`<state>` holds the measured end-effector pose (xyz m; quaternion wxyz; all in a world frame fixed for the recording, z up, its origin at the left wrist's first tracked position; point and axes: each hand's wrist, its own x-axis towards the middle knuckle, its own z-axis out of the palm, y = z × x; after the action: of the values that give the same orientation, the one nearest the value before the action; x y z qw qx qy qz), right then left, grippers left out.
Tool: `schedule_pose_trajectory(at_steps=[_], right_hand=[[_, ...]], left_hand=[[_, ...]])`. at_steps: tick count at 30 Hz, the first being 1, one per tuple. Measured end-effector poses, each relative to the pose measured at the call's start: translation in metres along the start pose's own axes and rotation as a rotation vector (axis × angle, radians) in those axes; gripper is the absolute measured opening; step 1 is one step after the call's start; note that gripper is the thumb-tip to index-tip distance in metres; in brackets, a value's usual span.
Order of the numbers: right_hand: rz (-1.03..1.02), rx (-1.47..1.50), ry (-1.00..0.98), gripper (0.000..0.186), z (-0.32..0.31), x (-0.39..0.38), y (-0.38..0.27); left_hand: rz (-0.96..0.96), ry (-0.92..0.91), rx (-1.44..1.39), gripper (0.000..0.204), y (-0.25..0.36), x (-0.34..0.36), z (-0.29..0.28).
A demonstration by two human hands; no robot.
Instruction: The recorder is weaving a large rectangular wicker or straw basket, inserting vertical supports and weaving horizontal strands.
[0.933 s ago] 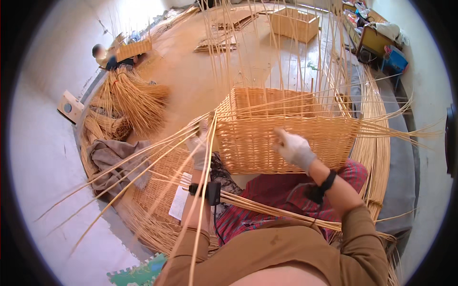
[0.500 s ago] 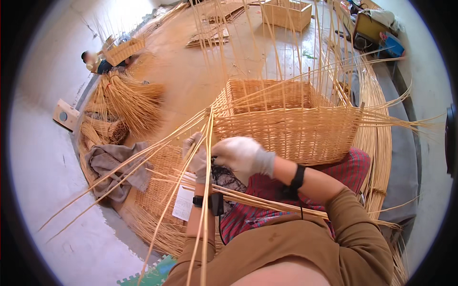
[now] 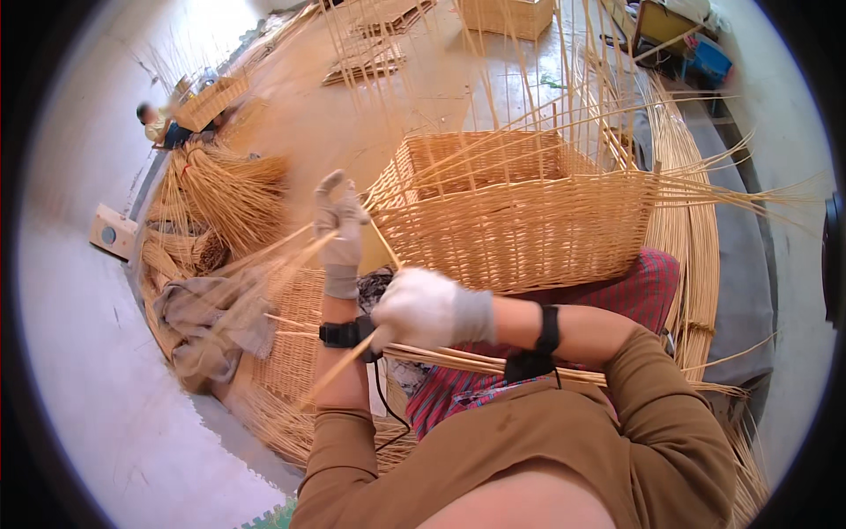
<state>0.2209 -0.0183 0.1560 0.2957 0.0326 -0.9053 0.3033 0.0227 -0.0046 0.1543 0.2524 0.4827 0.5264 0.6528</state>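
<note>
Left hand (image 3: 341, 216) raised since, fingers half curled, hold unclear; right hand (image 3: 423, 309) clenches cane (image 3: 385, 244); basket (image 3: 520, 234) sides woven, uprights (image 3: 526, 70) unfinished.

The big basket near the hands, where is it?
In the head view, the big basket is right of centre, above the red plaid cloth, with the left hand by its left corner.

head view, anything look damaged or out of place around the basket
The grey cloth lies crumpled left of the basket, looking tossed aside, and the white wall has a ragged lower paint edge, perhaps worn. I see no break in the basket's near side, and nothing spilled.
</note>
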Motion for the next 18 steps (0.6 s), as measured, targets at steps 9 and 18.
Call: schedule_pose_trajectory(at_steps=[9, 18], right_hand=[[0.175, 1.056, 0.861, 0.044, -0.052, -0.09, 0.175], [0.745, 0.909, 1.147, 0.022, -0.046, -0.1, 0.128]], left_hand=[[0.176, 0.225, -0.179, 0.024, -0.061, -0.028, -0.016], [-0.126, 0.039, -0.312, 0.048, -0.074, -0.016, 0.013]])
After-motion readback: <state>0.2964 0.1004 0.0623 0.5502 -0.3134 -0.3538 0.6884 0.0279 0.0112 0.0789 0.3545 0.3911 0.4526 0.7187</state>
